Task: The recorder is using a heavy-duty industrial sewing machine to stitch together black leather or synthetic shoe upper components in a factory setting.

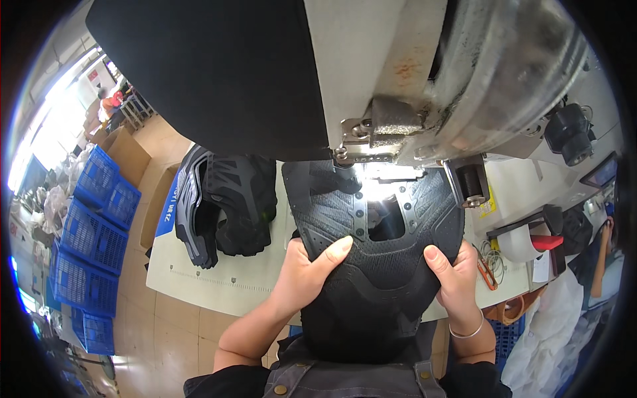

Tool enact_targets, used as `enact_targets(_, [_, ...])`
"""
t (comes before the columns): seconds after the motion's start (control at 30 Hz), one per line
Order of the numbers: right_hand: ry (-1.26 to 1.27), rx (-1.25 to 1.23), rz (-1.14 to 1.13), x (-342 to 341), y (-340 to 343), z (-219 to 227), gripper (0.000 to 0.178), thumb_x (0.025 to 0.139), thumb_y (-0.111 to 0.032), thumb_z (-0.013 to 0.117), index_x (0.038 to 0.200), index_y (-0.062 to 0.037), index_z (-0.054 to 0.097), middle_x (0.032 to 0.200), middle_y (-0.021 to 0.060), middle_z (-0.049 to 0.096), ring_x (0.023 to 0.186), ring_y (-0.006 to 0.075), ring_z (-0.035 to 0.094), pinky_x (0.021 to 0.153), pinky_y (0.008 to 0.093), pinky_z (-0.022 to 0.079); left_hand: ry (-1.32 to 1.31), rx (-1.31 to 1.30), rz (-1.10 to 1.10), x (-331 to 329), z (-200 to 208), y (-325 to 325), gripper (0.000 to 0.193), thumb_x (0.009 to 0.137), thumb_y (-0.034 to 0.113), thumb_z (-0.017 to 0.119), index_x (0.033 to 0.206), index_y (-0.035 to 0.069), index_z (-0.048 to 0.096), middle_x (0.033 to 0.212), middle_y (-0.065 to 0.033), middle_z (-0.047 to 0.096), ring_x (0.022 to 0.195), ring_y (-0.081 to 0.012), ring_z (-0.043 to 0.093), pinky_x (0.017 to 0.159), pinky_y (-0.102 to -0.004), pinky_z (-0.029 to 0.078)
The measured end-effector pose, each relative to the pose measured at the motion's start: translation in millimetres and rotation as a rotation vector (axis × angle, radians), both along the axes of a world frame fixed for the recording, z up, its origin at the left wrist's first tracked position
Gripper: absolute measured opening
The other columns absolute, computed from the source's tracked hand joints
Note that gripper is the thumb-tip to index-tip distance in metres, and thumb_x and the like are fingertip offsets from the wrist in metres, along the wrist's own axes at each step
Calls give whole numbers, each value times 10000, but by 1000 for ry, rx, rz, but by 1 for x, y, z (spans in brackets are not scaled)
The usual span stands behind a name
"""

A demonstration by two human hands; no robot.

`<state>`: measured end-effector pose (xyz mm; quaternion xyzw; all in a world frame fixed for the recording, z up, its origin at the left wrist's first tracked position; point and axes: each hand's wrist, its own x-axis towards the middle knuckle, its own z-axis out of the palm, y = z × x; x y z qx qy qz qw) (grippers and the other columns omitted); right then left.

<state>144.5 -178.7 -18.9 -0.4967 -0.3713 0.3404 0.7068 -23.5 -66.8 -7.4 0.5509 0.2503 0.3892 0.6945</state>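
Observation:
Both hands grip a black shoe upper (381,265), its toe part toward me and its eyelet opening under the lit head of a sewing machine (391,126). My left hand (312,268) is closed on the upper's left edge, thumb on top. On the right edge, my right hand (454,275) pinches the same piece, thumb on top and fingers beneath. A bright lamp glares over the eyelet rows, so the exact spot under the machine is washed out. Left of the upper, several more black and grey shoe uppers (232,199) lie stacked on the table.
The white machine table (232,288) has a ruler scale along its front. Orange-handled snips (489,275) lie on the right. Blue crates (89,259) stand along the left, beside a cardboard box (124,156). White plastic bags (544,331) and another person's arm (602,255) are at right.

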Motion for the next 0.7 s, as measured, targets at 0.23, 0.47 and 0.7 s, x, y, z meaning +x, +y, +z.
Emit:
enact_targets(0.23, [86,48,31,13,21,5,139,831,-85,569,921,22,571,860,43,611,748,83,552,677,220,450,12,-4,-22,10,4,18,166,839,107,556,869,-51,597,791,-13,606,695,-58,531,627,-217,448])
enact_targets(0.47, [110,76,17,21,40,7,139,824,-69,563,928,24,569,869,53,613,748,96,565,691,236,465,-18,-31,-57,22,9,41,137,827,95,550,894,-17,589,825,-2,583,741,-56,512,677,-209,418])
enact_targets(0.7, [133,127,71,11,42,8,136,827,-48,551,940,25,569,879,59,614,752,98,572,704,242,470,-9,-56,-83,21,11,57,128,832,118,545,889,12,588,831,9,559,785,-56,477,749,-220,371])
